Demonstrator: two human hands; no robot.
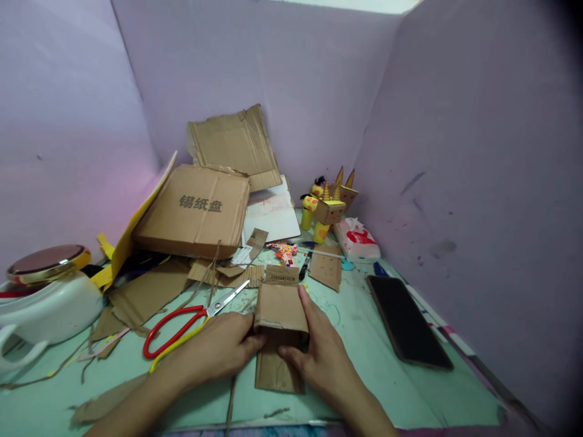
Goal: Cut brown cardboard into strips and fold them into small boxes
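A small folded cardboard box [281,305] rests on the green tabletop, its open end facing me. One flap points toward me and a printed flap stretches away at the back. My left hand [230,345] grips the box's left side, its thumb at the lower edge of the opening. Along the right side lie the fingers of my right hand [321,349], with the thumb inside the opening over the near flap. Scissors [210,311] with red and yellow handles lie beside my left hand, blades partly apart and pointing away.
At the back left, a flat cardboard carton [195,209] leans on scraps [150,288]. A white mug-like pot [54,309] stands far left. To the right are a phone [407,321] and a tissue pack [356,240]. Yellow-spotted paper figures [328,212] stand behind.
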